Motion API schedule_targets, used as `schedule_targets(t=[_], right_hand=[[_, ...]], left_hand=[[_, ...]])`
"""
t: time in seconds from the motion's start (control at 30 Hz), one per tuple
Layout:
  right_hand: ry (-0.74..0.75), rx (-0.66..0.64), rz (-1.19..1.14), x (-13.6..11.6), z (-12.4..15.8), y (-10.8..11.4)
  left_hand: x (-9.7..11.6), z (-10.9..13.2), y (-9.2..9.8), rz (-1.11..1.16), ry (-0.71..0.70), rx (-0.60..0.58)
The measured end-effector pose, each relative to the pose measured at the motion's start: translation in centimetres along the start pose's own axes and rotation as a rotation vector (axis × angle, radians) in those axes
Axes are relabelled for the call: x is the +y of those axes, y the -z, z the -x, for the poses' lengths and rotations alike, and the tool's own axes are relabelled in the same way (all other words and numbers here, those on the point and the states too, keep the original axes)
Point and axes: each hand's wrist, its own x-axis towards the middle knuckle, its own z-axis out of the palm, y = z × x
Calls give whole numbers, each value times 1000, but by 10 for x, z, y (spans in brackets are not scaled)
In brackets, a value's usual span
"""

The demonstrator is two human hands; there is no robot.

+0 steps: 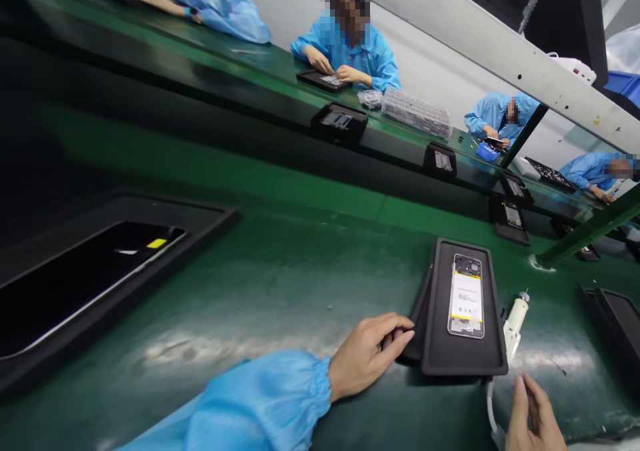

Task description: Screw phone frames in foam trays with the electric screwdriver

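A black tray point(440, 344) lies on the green conveyor belt point(280, 284) and holds an opened phone point(466, 296) with its white battery showing. My left hand point(367, 352), in a blue sleeve, rests on the belt with curled fingers touching the tray's left edge. My right hand point(533, 416) sits at the lower right, fingers apart, just below the tray. It lies beside the white cable point(493, 407) of a white electric screwdriver point(515, 324), which lies along the tray's right side.
A large black tray with a dark phone point(80, 277) lies at left. More black trays point(339, 121) ride the far belt, where several people in blue coats work. Another tray point(617, 317) sits at right. A green post point(585, 232) stands behind.
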Motion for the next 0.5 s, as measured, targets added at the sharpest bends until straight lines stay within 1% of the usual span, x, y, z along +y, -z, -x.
schedule_targets(t=[0.03,0.07,0.13,0.17,0.2,0.23,0.33,0.37,0.43,0.5], right_hand=[[70,38,2,-5,-5,-8],[143,44,3,-9,-11,-15],[242,-29,-7,-13,-21,-23],[243,-72,-14,-14,-24,-24],[206,-105,-19,-14,-27,-25],[137,-121,-26,-13,-28,-25],[-120,-151,-51,-12,-30,-23],[-179,-183,-63,-13,-31,-23],[-237,-290,-93,-18,-35,-24],[-256,-388,-147,-25,-37,-24]], left_hand=[[-1,1,-1,19,15,-1],[-1,1,-1,36,27,-6],[-3,2,-2,52,29,-18],[-3,2,-3,52,22,-23],[-4,2,-3,49,15,-29],[-5,2,-3,43,8,-33],[-6,3,-4,18,0,-50],[-6,3,-4,11,2,-57],[-6,3,-4,10,9,-65],[-5,2,-3,33,29,-69]])
